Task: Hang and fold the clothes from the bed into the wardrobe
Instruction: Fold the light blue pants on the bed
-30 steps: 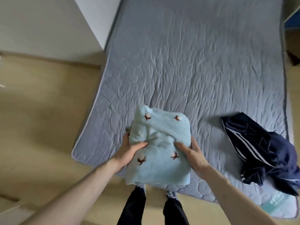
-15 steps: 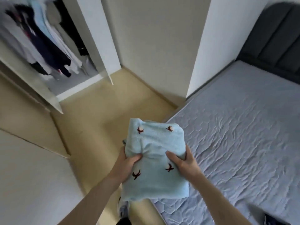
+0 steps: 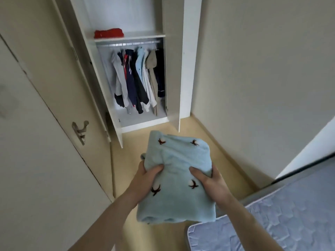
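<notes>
Towel (image 3: 178, 180), folded, sits clamped in both hands' fingers (image 3: 156, 168); wardrobe (image 3: 130, 69) at 12 o'clock holds hung clothes; shelving remains.

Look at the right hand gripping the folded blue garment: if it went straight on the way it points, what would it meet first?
The right hand points toward the open wardrobe. The floor between looks free, so probably the hanging clothes; depth is unclear.

Soft even daylight, mild motion blur, wide-angle bending at edges
</notes>
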